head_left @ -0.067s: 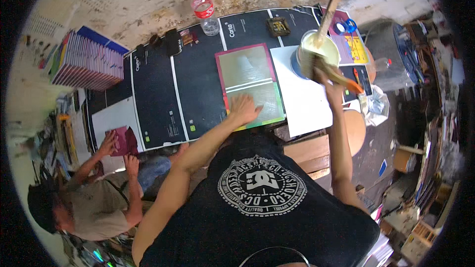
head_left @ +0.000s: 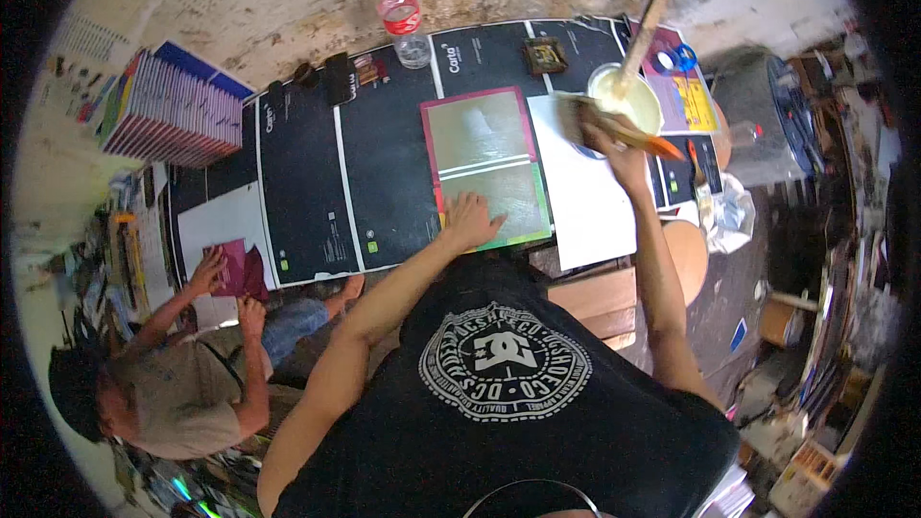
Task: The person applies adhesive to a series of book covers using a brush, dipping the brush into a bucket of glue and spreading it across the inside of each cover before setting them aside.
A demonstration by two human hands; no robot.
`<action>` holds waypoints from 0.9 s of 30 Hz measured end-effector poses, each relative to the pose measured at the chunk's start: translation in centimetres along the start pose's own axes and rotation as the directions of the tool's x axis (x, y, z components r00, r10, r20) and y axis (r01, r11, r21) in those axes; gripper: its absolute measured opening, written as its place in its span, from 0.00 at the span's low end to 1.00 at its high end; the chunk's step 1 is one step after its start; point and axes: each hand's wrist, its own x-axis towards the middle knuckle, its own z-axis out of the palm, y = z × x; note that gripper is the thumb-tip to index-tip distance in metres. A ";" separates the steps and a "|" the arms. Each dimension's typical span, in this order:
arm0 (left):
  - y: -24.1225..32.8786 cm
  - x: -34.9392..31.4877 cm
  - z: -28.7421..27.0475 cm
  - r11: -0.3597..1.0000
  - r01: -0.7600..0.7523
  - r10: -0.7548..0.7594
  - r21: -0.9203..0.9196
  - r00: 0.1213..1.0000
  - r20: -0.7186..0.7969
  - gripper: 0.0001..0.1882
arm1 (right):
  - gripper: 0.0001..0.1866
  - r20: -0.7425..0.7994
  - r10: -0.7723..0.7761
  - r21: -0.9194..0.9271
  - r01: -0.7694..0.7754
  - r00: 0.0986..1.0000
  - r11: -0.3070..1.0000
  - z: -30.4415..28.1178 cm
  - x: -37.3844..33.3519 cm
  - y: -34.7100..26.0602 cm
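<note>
My left hand (head_left: 470, 222) rests with fingers spread on the near part of a book cover (head_left: 487, 134). The cover lies opened out, with grey boards, maroon and green edges and two white strips across its middle. My right hand (head_left: 622, 158) is closed around a wide brush with an orange-tipped handle (head_left: 664, 147). Its bristle end is blurred and points left, over the white sheet (head_left: 593, 216) and the near side of the bucket. The bucket (head_left: 652, 107) holds a creamy paste, and a wooden stick (head_left: 649, 24) leans up out of it.
Left, a co-worker (head_left: 177, 388) handles a maroon piece (head_left: 230, 269). Stacked books (head_left: 177, 115) stand at the far left. A water bottle (head_left: 408, 34), a phone (head_left: 340, 80), a small dark tray (head_left: 545, 56) and blue tape (head_left: 684, 58) lie along the back. Another brush (head_left: 698, 168) lies right.
My right hand has moved the brush a little left, away from the bucket's middle. My left hand stays on the cover. The whole view has shifted slightly.
</note>
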 end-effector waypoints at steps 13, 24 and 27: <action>1.8 -1.0 0.1 0.989 0.114 -0.110 -0.090 0.993 0.049 0.28 | 0.17 0.737 -0.288 -0.363 0.717 0.612 0.595 19.3 29.2 7.6; 0.4 -1.8 -0.2 0.977 0.137 -0.124 -0.162 0.988 0.087 0.29 | 0.17 0.808 -0.373 -0.131 0.755 0.457 0.642 19.6 30.3 7.6; -0.1 -3.3 0.5 0.963 0.191 -0.171 -0.188 0.978 0.116 0.29 | 0.19 0.967 -0.166 0.051 0.491 0.193 0.870 21.8 25.7 -1.8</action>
